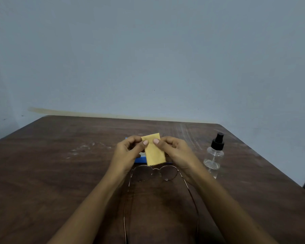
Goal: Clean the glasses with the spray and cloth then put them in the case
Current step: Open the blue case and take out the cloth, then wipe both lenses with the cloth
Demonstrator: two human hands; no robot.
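A small yellow cloth (154, 152) hangs folded between both hands above the table. My left hand (128, 154) pinches its upper left edge, and my right hand (175, 152) pinches its upper right edge. Thin metal-framed glasses (155, 172) lie on the table just below the cloth, lenses away from me, arms open and stretching toward me. A blue case (139, 160) sits behind the hands, mostly hidden by them and the cloth. To the right stands a clear spray bottle (214, 155) with a black pump top, upright and untouched.
The dark brown wooden table (60, 173) carries pale scuff marks at the back left. A blue-grey wall stands right behind its far edge. The table's right edge runs diagonally past the bottle.
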